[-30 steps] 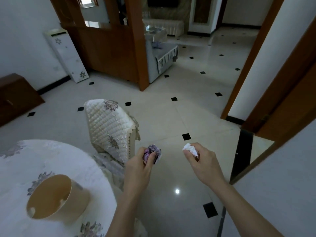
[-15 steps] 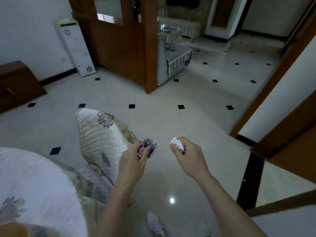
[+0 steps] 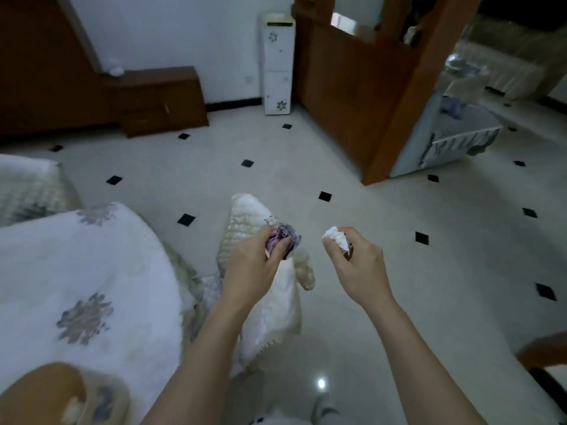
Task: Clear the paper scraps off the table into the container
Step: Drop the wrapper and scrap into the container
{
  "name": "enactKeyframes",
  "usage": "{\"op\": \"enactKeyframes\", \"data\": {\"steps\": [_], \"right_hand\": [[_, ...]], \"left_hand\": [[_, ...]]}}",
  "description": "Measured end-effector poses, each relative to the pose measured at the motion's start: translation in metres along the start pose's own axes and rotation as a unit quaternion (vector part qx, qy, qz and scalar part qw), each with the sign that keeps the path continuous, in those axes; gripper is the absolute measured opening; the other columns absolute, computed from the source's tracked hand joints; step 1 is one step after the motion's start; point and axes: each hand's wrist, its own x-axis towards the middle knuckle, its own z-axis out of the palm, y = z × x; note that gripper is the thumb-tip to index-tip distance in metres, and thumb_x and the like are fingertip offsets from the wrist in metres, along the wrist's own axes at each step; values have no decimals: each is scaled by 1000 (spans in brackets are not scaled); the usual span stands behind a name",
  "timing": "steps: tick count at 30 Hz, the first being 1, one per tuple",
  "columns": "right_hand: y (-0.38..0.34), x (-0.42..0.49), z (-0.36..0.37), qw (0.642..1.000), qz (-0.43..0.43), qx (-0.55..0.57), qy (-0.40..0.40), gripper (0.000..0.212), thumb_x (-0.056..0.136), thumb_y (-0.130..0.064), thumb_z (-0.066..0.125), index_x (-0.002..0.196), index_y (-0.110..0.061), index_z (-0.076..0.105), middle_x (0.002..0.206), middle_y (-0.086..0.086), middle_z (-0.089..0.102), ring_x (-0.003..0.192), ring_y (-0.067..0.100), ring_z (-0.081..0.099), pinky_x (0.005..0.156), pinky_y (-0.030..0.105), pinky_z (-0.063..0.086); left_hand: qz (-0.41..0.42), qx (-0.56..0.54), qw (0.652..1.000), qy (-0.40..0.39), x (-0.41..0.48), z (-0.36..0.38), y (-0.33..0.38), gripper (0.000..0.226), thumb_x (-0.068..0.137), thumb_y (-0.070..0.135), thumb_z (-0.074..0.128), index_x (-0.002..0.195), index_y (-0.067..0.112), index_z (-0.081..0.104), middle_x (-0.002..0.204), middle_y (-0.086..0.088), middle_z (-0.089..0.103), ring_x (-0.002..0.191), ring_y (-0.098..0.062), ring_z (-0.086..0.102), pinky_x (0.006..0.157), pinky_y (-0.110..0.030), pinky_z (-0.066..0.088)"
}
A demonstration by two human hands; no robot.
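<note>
My left hand is shut on a crumpled purple paper scrap, held out over a covered chair. My right hand is shut on a crumpled white paper scrap, out over the floor. Both hands are to the right of the round table, which wears a white cloth with grey flowers. The tan container stands on the table at the bottom left, blurred, with something pale inside it.
A chair with a quilted white cover stands under my left hand, beside the table. Another covered chair is at the left edge. White tiled floor spreads to the right. A wooden cabinet and a wooden partition stand beyond.
The view has swung to the left, so more of the table and the container show at bottom left. Both hands keep their scraps and stay side by side.
</note>
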Motion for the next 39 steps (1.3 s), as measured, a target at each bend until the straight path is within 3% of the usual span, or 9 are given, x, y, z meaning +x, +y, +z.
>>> {"op": "enactKeyframes", "data": {"steps": [4,8,12,15,19,22,28,35,39], "right_hand": [[-34,40,56,992,-70,24,-102,14,92,-38,61,96,-25,64,61,-9,58,59,8,54,55,24,40],[-80,64,114,964,-156,55,-210,14,93,-38,60,91,-24,59,52,-9,47,54,10,48,53,26,38],[-125,70,163,907,-264,84,-318,14,93,-39,58,98,-26,62,61,-7,56,59,10,54,56,32,43],[-150,59,192,856,-336,93,-383,16,93,-42,56,98,-27,61,57,-6,51,55,10,51,52,32,38],[-168,30,222,792,-396,91,-456,22,94,-42,55,106,-24,59,61,-10,49,60,16,51,54,32,33],[-177,6,238,748,-443,74,-488,28,95,-44,52,111,-22,58,69,-14,52,72,20,54,60,31,34],[-200,-43,268,678,-533,12,-506,29,96,-43,46,119,-27,55,111,-4,64,104,23,58,73,38,49],[-224,-77,302,631,-607,-53,-480,28,97,-40,42,118,-23,51,104,-1,63,94,25,56,60,33,37],[-227,-86,313,606,-623,-117,-481,46,91,-50,46,128,-24,47,119,3,54,114,27,47,79,39,44]], "left_hand": [[-75,18,993,88,-2,-45,-34,25,94,42,56,82,21,51,63,4,57,57,-15,50,55,-33,39],[-161,39,965,202,-19,-93,-60,23,94,41,56,76,30,45,57,9,49,52,-8,43,49,-26,33],[-241,86,914,315,-51,-128,-69,28,94,40,56,77,20,47,57,6,47,54,-12,43,49,-26,28],[-294,112,875,369,-83,-137,-70,24,94,40,56,81,21,50,62,6,52,57,-10,48,53,-26,35],[-342,195,810,434,-128,-136,-67,23,92,31,62,76,23,48,57,11,44,57,-8,44,52,-22,28],[-416,209,758,457,-161,-136,-66,16,93,33,61,96,17,64,81,0,64,72,-14,55,61,-27,38],[-473,346,711,389,-208,-146,-76,17,91,35,61,97,19,61,81,-1,58,75,-24,56,53,-32,42],[-517,371,699,327,-225,-167,-113,21,91,36,58,101,17,61,91,-1,59,88,-25,55,59,-35,46],[-582,344,703,223,-225,-170,-125,57,93,57,43,140,25,38,128,-2,52,117,-26,46,85,-39,43]]}}
